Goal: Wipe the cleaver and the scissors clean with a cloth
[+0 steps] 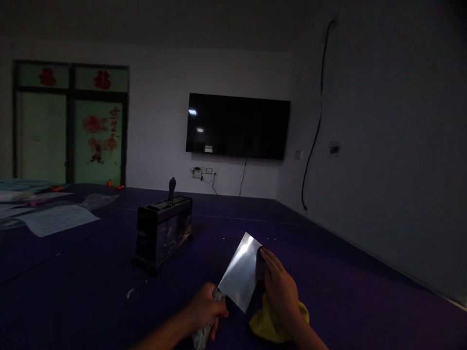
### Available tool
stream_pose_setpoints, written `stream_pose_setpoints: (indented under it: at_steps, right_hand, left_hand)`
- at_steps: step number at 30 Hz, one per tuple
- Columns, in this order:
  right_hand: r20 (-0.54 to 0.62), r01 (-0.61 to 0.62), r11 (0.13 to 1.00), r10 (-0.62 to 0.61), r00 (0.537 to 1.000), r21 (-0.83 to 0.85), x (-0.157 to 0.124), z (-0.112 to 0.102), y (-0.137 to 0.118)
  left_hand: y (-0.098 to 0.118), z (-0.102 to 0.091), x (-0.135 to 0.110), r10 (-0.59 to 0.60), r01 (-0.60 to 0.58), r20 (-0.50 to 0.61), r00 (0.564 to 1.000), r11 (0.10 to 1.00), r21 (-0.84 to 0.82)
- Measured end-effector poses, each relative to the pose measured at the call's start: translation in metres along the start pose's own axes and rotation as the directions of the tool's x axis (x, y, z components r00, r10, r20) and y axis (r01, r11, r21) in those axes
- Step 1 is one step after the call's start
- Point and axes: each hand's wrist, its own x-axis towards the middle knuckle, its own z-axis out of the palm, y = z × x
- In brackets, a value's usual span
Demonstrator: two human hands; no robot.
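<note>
My left hand [207, 307] is wrapped around the handle of a cleaver [241, 272], a broad shiny blade tilted up and to the right. Part of the handle [201, 336] shows below my fist, light and mottled. On the blade's right side, my right hand [281, 287] presses a cloth against the metal. The cloth [268, 324] hangs yellow under my wrist, and a dark part of it seems to lie under my fingertips. A dark knife block [164, 233] with clear sides stands beyond my left hand, and one black knife handle [171, 189] sticks up from it.
The table [328, 291] has a dark purple top. Papers [60, 218] and a clear plastic bag [98, 200] lie at the left, with small orange things [109, 183] behind. A white scrap [130, 293] is near the block. A television [237, 126] and a hanging cable [314, 141] are on the walls.
</note>
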Motion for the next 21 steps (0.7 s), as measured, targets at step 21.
stream_pose_setpoints:
  at_steps: [21]
  right_hand:
    - [-0.025,0.006,1.000,-0.006,1.000,0.021,-0.001,-0.003,-0.005]
  left_hand:
    - [-0.007,-0.003,0.006,0.002,-0.002,-0.003,1.000,1.000,0.007]
